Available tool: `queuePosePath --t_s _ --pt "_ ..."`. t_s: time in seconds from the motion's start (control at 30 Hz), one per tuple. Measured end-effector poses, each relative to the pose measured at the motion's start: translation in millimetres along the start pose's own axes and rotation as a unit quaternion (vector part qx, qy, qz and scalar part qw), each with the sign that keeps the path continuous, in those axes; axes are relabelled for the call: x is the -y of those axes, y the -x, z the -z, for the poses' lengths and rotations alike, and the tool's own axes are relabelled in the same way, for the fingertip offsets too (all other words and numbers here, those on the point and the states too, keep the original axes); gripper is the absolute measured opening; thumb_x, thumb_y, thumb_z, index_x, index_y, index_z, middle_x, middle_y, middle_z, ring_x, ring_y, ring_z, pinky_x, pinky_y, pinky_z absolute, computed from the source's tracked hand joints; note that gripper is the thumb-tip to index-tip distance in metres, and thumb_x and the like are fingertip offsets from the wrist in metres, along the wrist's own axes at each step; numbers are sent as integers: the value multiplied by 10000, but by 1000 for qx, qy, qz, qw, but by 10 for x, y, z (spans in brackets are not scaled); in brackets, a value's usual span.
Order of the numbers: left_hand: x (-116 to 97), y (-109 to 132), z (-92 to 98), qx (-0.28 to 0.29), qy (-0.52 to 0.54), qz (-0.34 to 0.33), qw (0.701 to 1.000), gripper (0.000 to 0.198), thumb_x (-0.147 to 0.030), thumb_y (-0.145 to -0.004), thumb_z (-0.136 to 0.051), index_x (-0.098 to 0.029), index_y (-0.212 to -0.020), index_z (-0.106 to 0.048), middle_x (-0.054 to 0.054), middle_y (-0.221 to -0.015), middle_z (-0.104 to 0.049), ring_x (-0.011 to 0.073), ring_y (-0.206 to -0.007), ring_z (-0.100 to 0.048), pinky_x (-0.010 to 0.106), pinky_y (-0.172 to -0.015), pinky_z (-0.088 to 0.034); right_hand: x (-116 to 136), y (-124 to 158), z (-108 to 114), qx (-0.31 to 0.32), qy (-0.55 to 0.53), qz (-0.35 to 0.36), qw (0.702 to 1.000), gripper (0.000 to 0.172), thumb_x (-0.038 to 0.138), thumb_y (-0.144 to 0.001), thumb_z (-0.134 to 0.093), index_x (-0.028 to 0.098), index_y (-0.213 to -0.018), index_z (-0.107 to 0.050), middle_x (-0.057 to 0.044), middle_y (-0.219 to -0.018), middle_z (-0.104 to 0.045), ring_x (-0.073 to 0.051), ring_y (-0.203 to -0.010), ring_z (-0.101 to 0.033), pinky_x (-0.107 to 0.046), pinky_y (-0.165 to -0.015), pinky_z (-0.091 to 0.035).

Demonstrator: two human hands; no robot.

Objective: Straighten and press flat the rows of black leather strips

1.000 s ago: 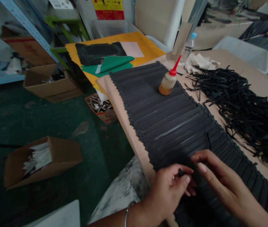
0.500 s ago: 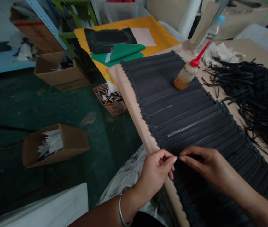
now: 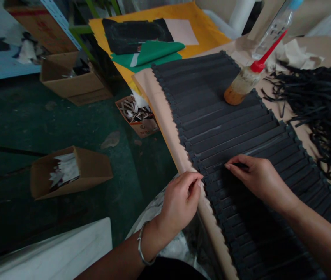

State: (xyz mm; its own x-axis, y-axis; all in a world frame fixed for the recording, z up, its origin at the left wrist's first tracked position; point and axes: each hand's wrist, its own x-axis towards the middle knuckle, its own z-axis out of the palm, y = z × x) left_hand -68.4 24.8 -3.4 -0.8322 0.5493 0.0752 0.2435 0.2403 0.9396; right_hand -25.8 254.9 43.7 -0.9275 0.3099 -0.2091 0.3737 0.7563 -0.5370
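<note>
- Workshop surroundings frame the scene: a green floor [image 3: 37,128] with an open cardboard box [image 3: 72,171] of pale scraps, a second box [image 3: 74,79] further back, and a small carton of offcuts [image 3: 138,114] just beside the bench [image 3: 165,109] edge.
- Black strips [image 3: 229,132] lie side by side in a long overlapping row across the bench, their ends forming a jagged line along its near edge.
- Left hand [image 3: 180,202] sits at that jagged edge, thumb and forefinger pinched narrow; whether a strip end lies between them cannot be told for sure.
- Right hand [image 3: 259,179] rests on the row a little further in, fingers close together and pressed flat on one strip, the forefinger pointing toward the left hand.
- Both hands appear to work the same strip, at about the middle of the row.
- A glue bottle [image 3: 241,87] with a red nozzle stands tilted on the far part of the row, well apart from both hands.
- A loose heap of strips [image 3: 323,112] lies to the right on the bench, near a crumpled cloth [image 3: 296,54].
- Judged from this, the step in hand is handling or straightening a single strip within the laid row.
- The next move would call for a fine pinch at the strip's end and a steady press, so that neighbouring strips keep their overlap.
</note>
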Motion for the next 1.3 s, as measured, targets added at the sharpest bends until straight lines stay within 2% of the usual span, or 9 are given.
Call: queuePosePath --t_s 0.1,0.2,0.43,0.53,0.6,0.8,0.9,1.1,1.3 --pt "-30 -38 13 21 -116 -104 988 227 -142 -1001 -465 -157 -1126 -655 70 -988 -640 206 -948 -593 367 -847 -498 18 -11 9 4 11 2 1000 199 413 -883 -616 259 -879 -741 18 -761 -737 -155 -667 -666 -267 -625 -433" --pt "-56 -108 -4 60 -228 -168 957 313 -153 -1012 -435 -163 -1268 -615 79 -986 -591 233 -940 -549 400 -836 -511 27 -16 8 4 19 7 1000 210 428 -888 -608 266 -882 -742 22 -740 -726 -152 -640 -645 -269 -604 -420" --pt "-89 -242 -55 118 -381 -185 898 389 -151 -992 -473 -188 -1371 -551 73 -1002 -528 261 -944 -509 423 -808 -521 61 -5 -50 0 43 2 999 237 461 -893 -590 271 -881 -731 13 -693 -707 -159 -588 -609 -271 -580 -414" --pt "-109 -269 -56 127 -400 -187 888 373 -151 -986 -483 -181 -1350 -563 70 -999 -520 265 -949 -502 429 -811 -522 13 -9 49 -8 66 19 998 270 495 -899 -584 262 -871 -718 6 -679 -695 -153 -566 -587 -270 -558 -399" --pt "-120 -283 -56 125 -406 -194 884 354 -152 -984 -484 -176 -1325 -577 69 -989 -517 265 -940 -499 430 -800 -523 -116 -32 228 -14 72 36 997 311 526 -904 -572 251 -859 -711 -2 -685 -691 -147 -557 -573 -269 -542 -393" --pt "-73 -319 -92 95 -384 -209 895 294 -124 -967 -489 -158 -1222 -631 74 -964 -516 260 -909 -499 436 -785 -529 -850 -177 1040 -46 119 -7 992 588 800 -792 -543 238 -833 -710 -54 -701 -694 -176 -572 -580 -304 -549 -429" --pt "-10 -328 -123 61 -356 -227 905 299 -104 -957 -488 -148 -1214 -634 81 -962 -519 259 -894 -500 445 -775 -526 -1111 -253 1271 -64 137 -26 988 645 847 -766 -518 231 -822 -701 -68 -687 -684 -185 -573 -578 -316 -551 -421" --pt "106 -330 -162 13 -324 -257 910 325 -48 -924 -509 -131 -1209 -641 122 -1050 -535 280 -964 -519 469 -818 -498 -1203 -404 1205 -72 166 1 984 470 656 -903 -509 219 -822 -660 -66 -729 -678 -180 -642 -575 -311 -616 -409" --pt "136 -345 -179 -9 -318 -269 909 321 -31 -911 -527 -136 -1183 -662 139 -1101 -546 300 -1019 -532 477 -856 -451 -1238 -504 1078 -83 155 -2 984 396 590 -881 -548 222 -785 -661 -30 -711 -669 -171 -638 -585 -288 -604 -406"
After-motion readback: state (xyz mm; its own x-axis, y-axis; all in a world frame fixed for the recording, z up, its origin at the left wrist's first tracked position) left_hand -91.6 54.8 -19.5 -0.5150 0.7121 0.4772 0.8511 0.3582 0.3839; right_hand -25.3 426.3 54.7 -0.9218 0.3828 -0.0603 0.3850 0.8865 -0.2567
